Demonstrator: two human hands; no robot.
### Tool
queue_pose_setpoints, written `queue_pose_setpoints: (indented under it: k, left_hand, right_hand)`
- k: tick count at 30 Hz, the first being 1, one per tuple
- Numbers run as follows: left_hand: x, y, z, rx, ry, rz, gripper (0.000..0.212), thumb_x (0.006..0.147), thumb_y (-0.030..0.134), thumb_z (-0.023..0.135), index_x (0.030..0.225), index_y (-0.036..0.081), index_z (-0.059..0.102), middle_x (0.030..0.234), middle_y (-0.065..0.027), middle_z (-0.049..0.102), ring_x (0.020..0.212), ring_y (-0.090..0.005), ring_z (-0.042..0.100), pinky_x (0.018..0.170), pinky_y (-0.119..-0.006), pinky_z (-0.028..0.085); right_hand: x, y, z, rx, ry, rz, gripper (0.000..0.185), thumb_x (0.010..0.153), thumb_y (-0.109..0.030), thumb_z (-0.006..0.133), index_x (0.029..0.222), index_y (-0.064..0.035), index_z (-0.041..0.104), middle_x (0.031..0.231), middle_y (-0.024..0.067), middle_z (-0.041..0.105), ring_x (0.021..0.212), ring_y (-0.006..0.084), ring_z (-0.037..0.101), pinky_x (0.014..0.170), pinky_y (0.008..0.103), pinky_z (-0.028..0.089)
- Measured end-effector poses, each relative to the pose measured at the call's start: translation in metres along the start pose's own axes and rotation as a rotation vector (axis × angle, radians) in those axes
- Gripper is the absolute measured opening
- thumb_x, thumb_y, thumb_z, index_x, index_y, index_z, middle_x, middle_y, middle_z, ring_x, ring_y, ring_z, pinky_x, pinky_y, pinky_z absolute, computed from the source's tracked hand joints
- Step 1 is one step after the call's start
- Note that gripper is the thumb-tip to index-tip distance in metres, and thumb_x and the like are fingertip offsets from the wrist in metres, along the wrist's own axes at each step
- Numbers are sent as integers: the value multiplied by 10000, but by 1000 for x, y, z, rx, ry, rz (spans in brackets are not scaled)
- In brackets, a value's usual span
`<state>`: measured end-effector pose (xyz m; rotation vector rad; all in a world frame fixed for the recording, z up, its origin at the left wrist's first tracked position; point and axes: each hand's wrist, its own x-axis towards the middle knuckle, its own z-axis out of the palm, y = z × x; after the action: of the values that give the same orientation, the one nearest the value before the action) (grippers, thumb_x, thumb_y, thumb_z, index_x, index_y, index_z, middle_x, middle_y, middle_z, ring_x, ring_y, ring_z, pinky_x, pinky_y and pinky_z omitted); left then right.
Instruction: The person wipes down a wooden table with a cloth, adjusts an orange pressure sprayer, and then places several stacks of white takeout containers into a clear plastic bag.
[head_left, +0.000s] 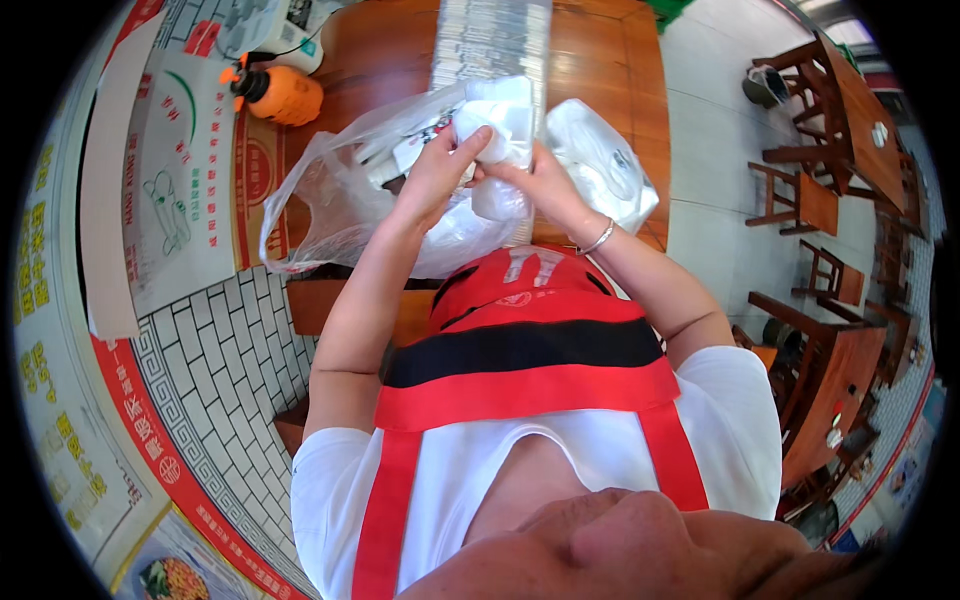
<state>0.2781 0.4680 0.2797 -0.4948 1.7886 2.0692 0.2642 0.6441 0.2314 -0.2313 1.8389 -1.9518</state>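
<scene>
Above the table, my left hand (444, 169) pinches a white, thin-looking item (484, 120) with its thumb on top. My right hand (536, 184) grips the lower part of the same item from the other side; its exact kind is hard to tell. Under and around my hands spreads a large clear plastic bag (322, 187), its mouth gaping to the left. White packets with dark and red print (420, 142) show inside the bag. Right of my right hand lies a white plastic bag (600, 165) with things bundled in it.
A long clear container (491, 37) packed with thin white items runs along the wooden table (607, 52). At the left stand an orange pump sprayer (289, 95) and a printed cardboard box (180, 172). Wooden tables (862, 112) and stools (814, 202) are off to the right.
</scene>
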Motion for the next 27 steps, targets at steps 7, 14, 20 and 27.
queue_pose_setpoints:
  k: [7,14,20,27]
  left_hand:
    - [-7,-6,55,502,-257,297,489,844,277,739,1245,49,577,1173,-120,645,864,-182,658,756,-303,501]
    - [29,-131,119,986,-425,336,537,797,289,773,1219,-8,627,1020,-170,682,962,-292,663,801,-355,522]
    - [6,-101,100,54,-798,-241,605,896,254,698,1414,30,482,1014,-109,677,601,-53,512,552,-223,446]
    - [-46,-55,83,209,-799,-226,504,955,266,626,1394,45,508,1039,-46,701,620,-65,504,625,-213,444]
  right_hand:
    - [-18,-45,-132,571,255,-133,334,934,-190,631,1218,-28,560,1143,79,655,1040,186,641,930,345,523]
    - [-45,-33,-162,591,187,53,532,949,-289,576,1374,7,455,1313,149,582,1194,258,582,1033,410,465]
    - [-56,-7,-178,750,90,40,615,919,-322,592,1397,27,427,1332,188,568,1203,301,580,1035,415,466]
    - [-62,-25,-168,656,-90,227,579,914,-262,577,1387,38,430,1260,204,612,1126,290,631,984,402,509]
